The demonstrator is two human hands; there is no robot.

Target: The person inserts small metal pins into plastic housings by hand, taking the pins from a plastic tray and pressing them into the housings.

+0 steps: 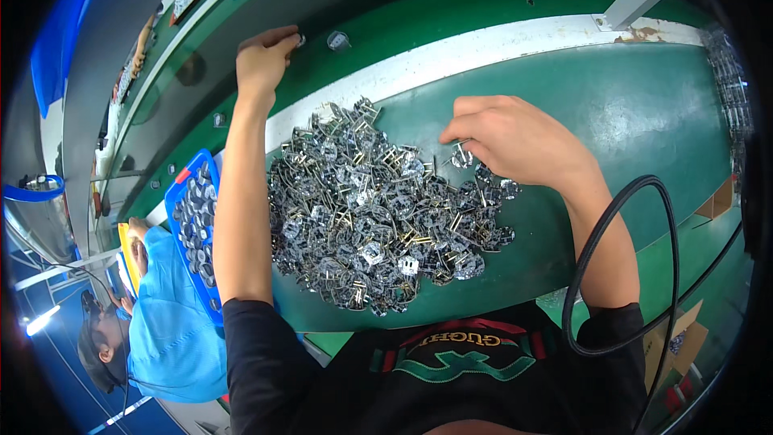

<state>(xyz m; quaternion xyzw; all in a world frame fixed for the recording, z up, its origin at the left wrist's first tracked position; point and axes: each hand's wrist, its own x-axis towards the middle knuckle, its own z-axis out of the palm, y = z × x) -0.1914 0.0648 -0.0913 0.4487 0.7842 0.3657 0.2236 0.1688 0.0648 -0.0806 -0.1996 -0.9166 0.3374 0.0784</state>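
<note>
A big heap of small clear-and-metal plug parts with prongs (370, 217) lies on the green tabletop in front of me. My left hand (264, 64) reaches past the heap, over the green belt behind the white rail. Its thumb and fingertips are pinched on a small pale part (300, 39), mostly hidden by the fingers. To the right of the heap, my right hand (515, 137) is closed in a pinch. Between its fingertips, just above the tabletop, is one plug part with metal prongs (461, 156).
Another clear part (339, 40) sits on the green belt (451, 12). A blue tray of dark round parts (197, 217) stands left of my left forearm. A co-worker in a blue shirt (173, 314) is beyond it. A black cable (573, 290) loops by my right arm.
</note>
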